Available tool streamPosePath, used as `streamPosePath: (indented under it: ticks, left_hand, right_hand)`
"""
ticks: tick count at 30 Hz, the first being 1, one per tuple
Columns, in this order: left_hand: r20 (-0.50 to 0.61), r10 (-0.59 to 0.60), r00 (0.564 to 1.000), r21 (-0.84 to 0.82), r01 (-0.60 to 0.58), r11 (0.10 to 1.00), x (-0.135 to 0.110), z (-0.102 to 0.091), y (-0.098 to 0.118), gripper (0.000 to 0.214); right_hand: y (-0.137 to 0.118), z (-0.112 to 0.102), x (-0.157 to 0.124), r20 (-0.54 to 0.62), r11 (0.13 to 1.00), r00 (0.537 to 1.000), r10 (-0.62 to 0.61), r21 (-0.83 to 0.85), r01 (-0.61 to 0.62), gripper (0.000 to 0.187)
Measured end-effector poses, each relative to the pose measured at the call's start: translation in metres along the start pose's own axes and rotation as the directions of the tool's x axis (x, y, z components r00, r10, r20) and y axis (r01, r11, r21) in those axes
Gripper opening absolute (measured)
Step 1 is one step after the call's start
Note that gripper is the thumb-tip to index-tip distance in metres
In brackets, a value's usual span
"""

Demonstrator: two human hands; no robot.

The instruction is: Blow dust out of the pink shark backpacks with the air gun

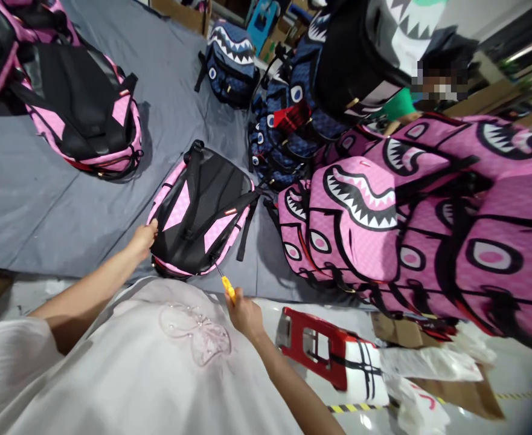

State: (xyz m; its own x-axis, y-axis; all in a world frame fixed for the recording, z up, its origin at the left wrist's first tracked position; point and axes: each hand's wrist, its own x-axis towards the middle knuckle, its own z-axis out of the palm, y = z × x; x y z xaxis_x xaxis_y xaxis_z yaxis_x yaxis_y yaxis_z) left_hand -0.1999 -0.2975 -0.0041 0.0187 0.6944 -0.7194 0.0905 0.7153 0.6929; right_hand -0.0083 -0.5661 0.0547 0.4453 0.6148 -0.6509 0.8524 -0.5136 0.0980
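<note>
A pink and black backpack (pixel 223 175) lies on the grey-covered table in front of me, its strap side facing up. My left hand (pixel 146 235) is closed on the backpack's left edge near its lower corner. In my right hand (pixel 245 313) is a yellow-handled tool (pixel 228 288) with a thin metal shaft. The shaft points up and left to the backpack's bottom edge, near the lower end of a strap. Whether its tip touches the fabric or a strap fitting is too small to tell.
Pink shark-mouth backpacks (pixel 360 199) are piled on the right, with dark blue ones (pixel 229 60) behind. Another pink and black backpack (pixel 84 103) lies at the upper left of the grey cloth (pixel 66 223). A red stool (pixel 315 347) stands below the table at the right. A person's green sleeve (pixel 399 104) shows behind the pile.
</note>
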Motion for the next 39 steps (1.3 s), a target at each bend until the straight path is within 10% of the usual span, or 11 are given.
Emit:
streamPosePath:
  ticks: [5, 16, 24, 39]
  left_hand:
    - [0.166, -0.391, 0.905, -0.103, 0.410, 0.906, 0.019, 0.003, 0.021, 0.027]
    - [0.228, -0.471, 0.852, -0.056, 0.494, 0.867, 0.045, 0.000, 0.026, 0.030]
    - [0.399, -0.286, 0.871, -0.339, 0.430, 0.836, 0.038, 0.011, 0.004, 0.033]
    - [0.746, -0.021, 0.666, -0.412, 0.486, 0.771, 0.057, -0.009, -0.013, 0.058]
  right_hand:
    - [-0.030, 0.025, 0.006, -0.073, 0.994, 0.996, 0.041, -0.100, -0.048, 0.031]
    - [-0.036, 0.052, 0.047, -0.195, 0.996, 0.981, -0.014, -0.088, -0.003, 0.046]
    - [-0.049, 0.079, 0.069, -0.185, 0.997, 0.979, 0.081, 0.037, -0.075, 0.054]
    - [-0.040, 0.055, 0.065, -0.170, 0.998, 0.984, 0.049, 0.051, -0.041, 0.052]
